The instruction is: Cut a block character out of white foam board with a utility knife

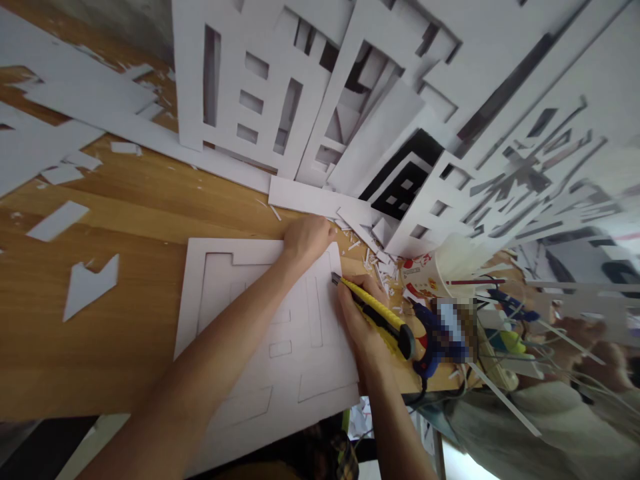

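A white board [253, 360] with pencilled rectangles lies on the wooden table. An L-shaped strip is cut along its far left corner. My left hand [309, 238] is closed in a fist at the board's far edge, its forearm crossing the sheet; the undersides of the fingers are hidden. In my right hand [357, 310] is a yellow and black utility knife [383, 312], gripped low over the board's right edge. Its blade end points at the board near the far right corner. I cannot tell whether the blade touches the surface.
White panels with cut-out windows [250, 100] stand along the back. Paper scraps [93, 287] lie at left. A paper cup [425, 275], blue glue gun [440, 340] and cables crowd the right, near another person's arm [575, 347]. The table edge [40, 408] runs along the front.
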`<state>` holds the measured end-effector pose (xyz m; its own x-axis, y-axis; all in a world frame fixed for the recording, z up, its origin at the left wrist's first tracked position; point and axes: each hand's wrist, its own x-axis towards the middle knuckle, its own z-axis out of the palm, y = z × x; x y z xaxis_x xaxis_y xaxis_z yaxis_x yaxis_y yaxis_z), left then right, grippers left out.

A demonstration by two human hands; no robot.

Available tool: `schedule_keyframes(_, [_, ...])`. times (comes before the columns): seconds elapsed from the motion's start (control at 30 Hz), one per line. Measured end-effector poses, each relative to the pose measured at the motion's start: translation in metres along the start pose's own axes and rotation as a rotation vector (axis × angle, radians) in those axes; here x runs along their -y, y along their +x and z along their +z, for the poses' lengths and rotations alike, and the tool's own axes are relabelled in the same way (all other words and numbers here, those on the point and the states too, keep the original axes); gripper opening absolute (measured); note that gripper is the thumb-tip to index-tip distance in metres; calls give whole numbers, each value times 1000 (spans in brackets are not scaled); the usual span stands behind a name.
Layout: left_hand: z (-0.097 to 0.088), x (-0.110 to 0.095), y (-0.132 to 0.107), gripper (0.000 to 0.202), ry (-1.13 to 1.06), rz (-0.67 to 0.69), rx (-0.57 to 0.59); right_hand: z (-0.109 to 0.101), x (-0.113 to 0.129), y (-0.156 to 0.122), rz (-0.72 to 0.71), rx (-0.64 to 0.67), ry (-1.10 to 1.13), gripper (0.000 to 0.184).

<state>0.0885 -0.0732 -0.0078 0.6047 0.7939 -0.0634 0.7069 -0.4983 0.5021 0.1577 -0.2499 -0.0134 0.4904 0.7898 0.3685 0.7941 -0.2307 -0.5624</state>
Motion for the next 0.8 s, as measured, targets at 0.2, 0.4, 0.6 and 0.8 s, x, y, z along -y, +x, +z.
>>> schedule_keyframes(0.2, [-1,-1,1,59,29,3,21,-5,7,-6,-37,-93,-8,24])
schedule_keyframes(0.4, [-3,-4,-1,62,94,53,55,-4,10,-7,-40,-182,7,25])
schedule_keyframes(0.6, [-2,-7,-2,47,131,47,49,-1,5,-1,-126,-233,-23,25])
schedule_keyframes(0.8, [-1,-6,0,48,144,30,52,1,-4,-9,-193,-246,-16,15])
